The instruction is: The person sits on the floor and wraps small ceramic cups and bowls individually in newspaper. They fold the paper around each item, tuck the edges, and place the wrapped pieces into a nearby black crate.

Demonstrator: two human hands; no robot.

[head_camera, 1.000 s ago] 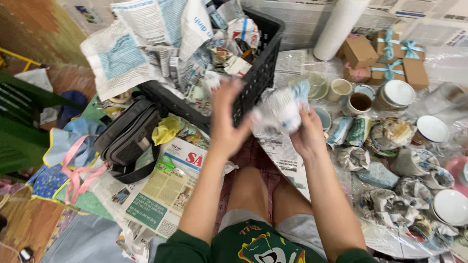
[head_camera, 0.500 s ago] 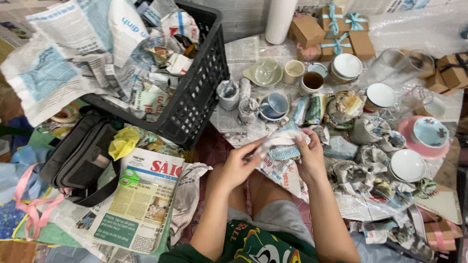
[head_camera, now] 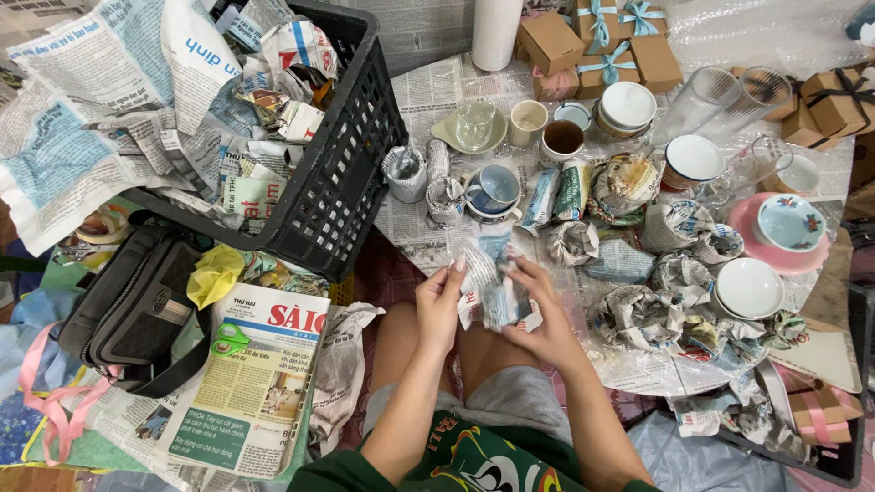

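Left hand (head_camera: 439, 305): gripping newspaper-wrapped item (head_camera: 488, 287), now lowered above the knees.
Right hand (head_camera: 540, 314): gripping the same bundle.
Crate (head_camera: 342, 173): sitting far left.

The person wears a dark green top with a bright printed design across the chest. Grey shorts cover the thighs. Both forearms and both hands are bare, no sleeves, rings or watch visible.

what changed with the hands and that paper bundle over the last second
Both hands came down from up by the black crate to just above the knees, bringing the newspaper-wrapped bundle with them. The left hand and right hand still hold it, fingers now working the paper. The cups, wrapped pieces and gift boxes on the floor lie as before.
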